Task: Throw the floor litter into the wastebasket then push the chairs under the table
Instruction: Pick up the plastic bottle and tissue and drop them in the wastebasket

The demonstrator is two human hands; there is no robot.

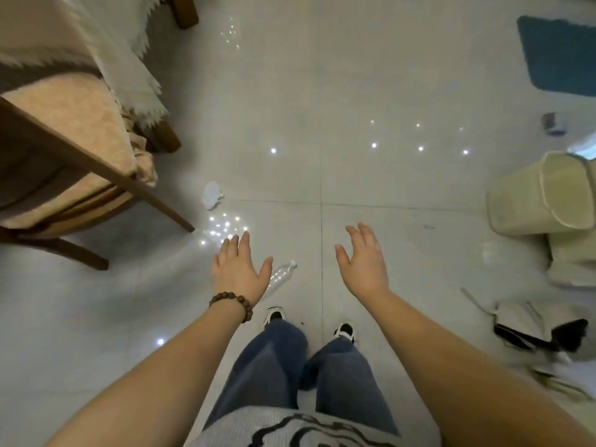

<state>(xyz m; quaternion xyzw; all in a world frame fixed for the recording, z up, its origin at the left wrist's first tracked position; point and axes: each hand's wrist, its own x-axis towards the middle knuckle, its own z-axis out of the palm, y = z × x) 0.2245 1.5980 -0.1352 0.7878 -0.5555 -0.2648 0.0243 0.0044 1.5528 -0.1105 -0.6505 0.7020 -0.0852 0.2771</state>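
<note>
Clear bottle (283,273) lying on the floor (387,75), just beside the left hand (240,267) — grip spread, empty. Crumpled paper (212,194) near the chair (64,175). Right hand (362,259) spread too — wastebasket (535,201) well right.

Both arms were stretched forward and down, bare to above the elbow. Left hand (240,269) was palm-down, fingers straight and slightly spread, thumb splayed out to the right, holding nothing. A dark bead bracelet (230,304) sat on the left wrist. Right hand (361,258) was open too, tilted so the thumb edge faced left, fingers loosely extended and a bit curled at the tips, empty. The hands were well apart, at about the same height in the view, and neither touched anything.
</note>
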